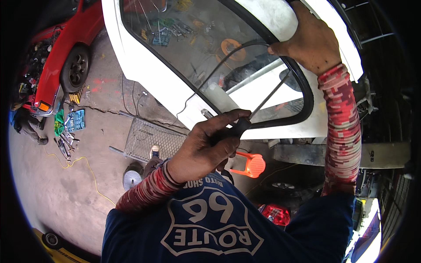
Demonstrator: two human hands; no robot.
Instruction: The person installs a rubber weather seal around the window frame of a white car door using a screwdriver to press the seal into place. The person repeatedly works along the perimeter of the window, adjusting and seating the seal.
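Note:
My left hand (206,142) is closed around the dark handle of a screwdriver (269,97). Its metal shaft slants up and right across the window glass (206,48), with the tip near the black rubber seal (307,94). This window sits in a white car panel (164,98). My right hand (316,41) lies on the white panel at the upper right; its thumb is stretched out onto the seal, and its fingertips are partly hidden. A thin dark strip (215,70) arcs over the glass from that thumb down to the lower left.
A red car (59,57) with its engine bay exposed stands at left, a person (28,122) crouching beside it. Near it lie a blue tool tray (75,120) and hand tools (66,142). Below the window are a metal mesh frame (153,136) and an orange stool (251,165).

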